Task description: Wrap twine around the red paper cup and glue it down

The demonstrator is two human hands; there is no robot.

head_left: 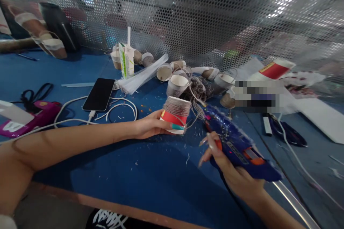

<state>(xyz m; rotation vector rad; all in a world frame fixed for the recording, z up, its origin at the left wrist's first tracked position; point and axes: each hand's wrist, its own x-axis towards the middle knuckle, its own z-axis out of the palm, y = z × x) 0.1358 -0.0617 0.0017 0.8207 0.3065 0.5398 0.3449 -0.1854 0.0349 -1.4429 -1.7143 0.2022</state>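
My left hand (pixel 156 124) is closed around a red and white paper cup (pixel 176 118), its thumb with a teal nail across the lower part. Grey-brown twine (pixel 177 106) is wound in rows over the cup's upper half, and a strand trails off toward a tangled heap of twine (pixel 200 89) behind. In my right hand (pixel 228 164) is a blue glue gun (pixel 236 143) with orange parts, its nozzle pointing up and left toward the cup but apart from it. A clear glue stick (pixel 292 200) sticks out of the gun's rear.
Several twine-wrapped cups (pixel 177 85) stand behind, near a perforated metal screen (pixel 172 14). A charging phone (pixel 99 94), a drink carton (pixel 127 61), a bundle of glue sticks (pixel 143 75) and a magenta glue gun (pixel 43 112) lie leftward. Scissors (pixel 290 132) lie at right.
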